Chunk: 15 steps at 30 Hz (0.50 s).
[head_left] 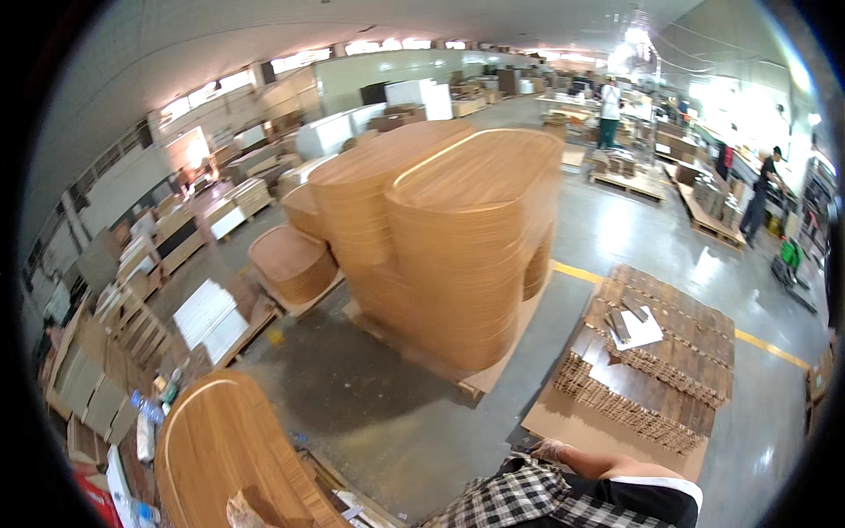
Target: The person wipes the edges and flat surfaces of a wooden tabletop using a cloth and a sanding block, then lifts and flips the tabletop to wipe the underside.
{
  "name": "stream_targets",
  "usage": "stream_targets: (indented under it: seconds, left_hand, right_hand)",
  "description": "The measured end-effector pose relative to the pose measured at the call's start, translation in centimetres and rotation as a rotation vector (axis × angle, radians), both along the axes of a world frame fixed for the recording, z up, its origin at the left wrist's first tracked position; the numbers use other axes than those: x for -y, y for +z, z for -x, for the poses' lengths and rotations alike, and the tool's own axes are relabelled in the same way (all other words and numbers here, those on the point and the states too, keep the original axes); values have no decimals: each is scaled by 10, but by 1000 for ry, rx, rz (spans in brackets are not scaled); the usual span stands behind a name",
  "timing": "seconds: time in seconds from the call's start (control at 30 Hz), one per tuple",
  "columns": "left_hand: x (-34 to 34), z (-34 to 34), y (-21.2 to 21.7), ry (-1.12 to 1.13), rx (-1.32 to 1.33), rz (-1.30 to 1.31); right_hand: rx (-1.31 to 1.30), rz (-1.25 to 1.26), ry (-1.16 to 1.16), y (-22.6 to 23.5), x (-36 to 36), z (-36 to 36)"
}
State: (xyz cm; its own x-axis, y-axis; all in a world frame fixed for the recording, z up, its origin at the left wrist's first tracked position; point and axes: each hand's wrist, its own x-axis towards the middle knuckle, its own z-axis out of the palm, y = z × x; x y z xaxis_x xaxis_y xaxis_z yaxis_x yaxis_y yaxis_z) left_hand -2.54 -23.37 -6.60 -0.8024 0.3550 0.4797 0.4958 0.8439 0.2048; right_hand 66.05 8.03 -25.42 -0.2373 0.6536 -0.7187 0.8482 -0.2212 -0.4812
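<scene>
At the lower edge, my left hand [244, 510] rests against a long wooden panel [220, 436] with rounded ends and a pale raised rim. Most of that hand is cut off, so its fingers cannot be read. My bare right forearm comes in from the lower right. The right hand [549, 451] is curled beside a black-and-white checked cloth [515, 493], at a small dark thing too blurred to name. Ahead stand tall stacks of similar round-ended wooden panels [466, 255], with a lower stack [293, 264] at their left.
Right of the tall stacks, a pallet-sized pile of dark brown slatted pieces [651, 352] carries a white sheet [635, 327]. White boards [211, 319] lie to the left. Plastic bottles [148, 407] stand near the panel. Two people [609, 113] work farther off among pallets. A green machine [789, 257] stands at right.
</scene>
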Motion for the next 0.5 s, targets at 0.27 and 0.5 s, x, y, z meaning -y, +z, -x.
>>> stream_targets:
  seconds: [0.27, 0.5]
  left_hand:
    - [8, -1, -6, 34, 42, -242]
    - [-14, -15, 10, -26, 120, -122]
  right_hand:
    - [-92, 14, -36, -42, -3, -14]
    - [-153, -55, 167, -46, -20, -10]
